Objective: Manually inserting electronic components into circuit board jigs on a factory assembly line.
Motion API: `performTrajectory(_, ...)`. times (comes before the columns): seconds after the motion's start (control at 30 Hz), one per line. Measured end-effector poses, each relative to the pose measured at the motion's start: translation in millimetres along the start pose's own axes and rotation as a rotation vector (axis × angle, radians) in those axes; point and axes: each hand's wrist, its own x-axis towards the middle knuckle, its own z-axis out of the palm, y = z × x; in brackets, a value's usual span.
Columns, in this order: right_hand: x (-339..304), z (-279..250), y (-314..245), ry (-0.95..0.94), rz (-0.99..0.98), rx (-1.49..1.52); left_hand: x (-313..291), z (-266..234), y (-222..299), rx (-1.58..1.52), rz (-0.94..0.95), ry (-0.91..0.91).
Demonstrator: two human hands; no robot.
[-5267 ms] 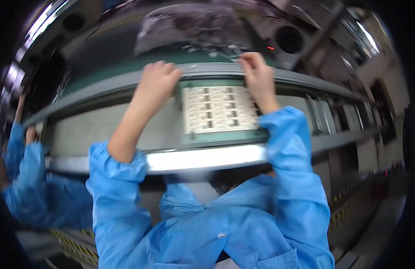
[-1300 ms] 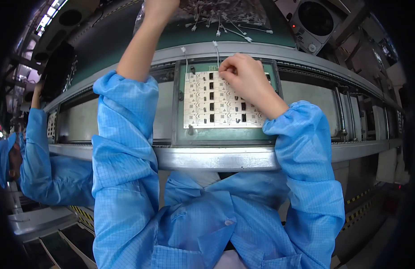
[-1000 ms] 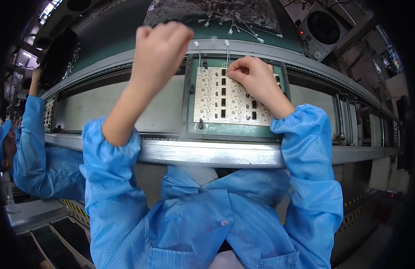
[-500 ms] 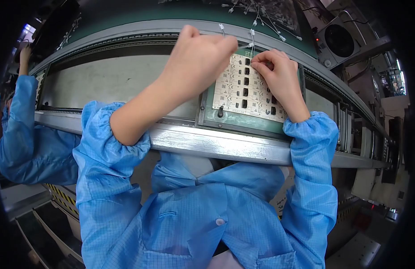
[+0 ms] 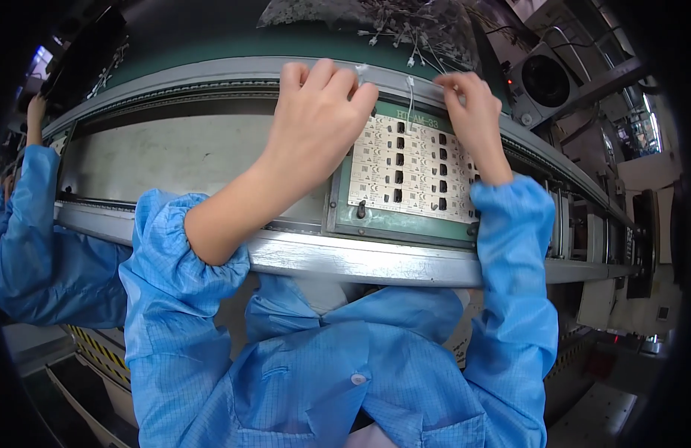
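A pale circuit board panel [image 5: 381,168] with columns of black components lies in a green carrier plate [image 5: 413,228] on the rail line. My left hand [image 5: 323,123] is above the panel's far left corner, its fingers curled inward and closed. Whatever they hold is hidden. Just beyond its knuckles a white connector [image 5: 362,70] shows. A white cable [image 5: 411,103] rises from the panel's far edge between my hands. My right hand [image 5: 471,112] is raised over the far right corner, thumb and fingertips pinched together. What is between them is too small to make out.
A metal rail [image 5: 368,257] runs along the near side, with another rail [image 5: 233,69] on the far side. White-tipped cables [image 5: 413,41] and a clear plastic bag [image 5: 316,13] lie on the green surface beyond. A round black fan-like unit [image 5: 545,78] stands right; a co-worker's blue sleeve [image 5: 28,201] is left.
My right hand has lifted off the panel and moved to the far right. My left hand stays near the far left corner, fingers turned more downward. The whole view has shifted slightly.
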Motion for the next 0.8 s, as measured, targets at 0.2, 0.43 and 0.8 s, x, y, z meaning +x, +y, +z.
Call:
performTrajectory(0.2,50.6,33.5,35.4,0.045,0.035,-0.351,7.2,10.2,6.6,-0.213,-0.065,-0.149)
performTrajectory(0.43,63.7,27.9,41.8,0.123,-0.006,-0.247,24.3,15.7,13.3,-0.406,-0.289,-0.416)
performTrajectory(0.8,63.1,-27.9,61.6,0.491,0.065,0.452,28.1,37.8,18.6,-0.484,-0.434,-0.527)
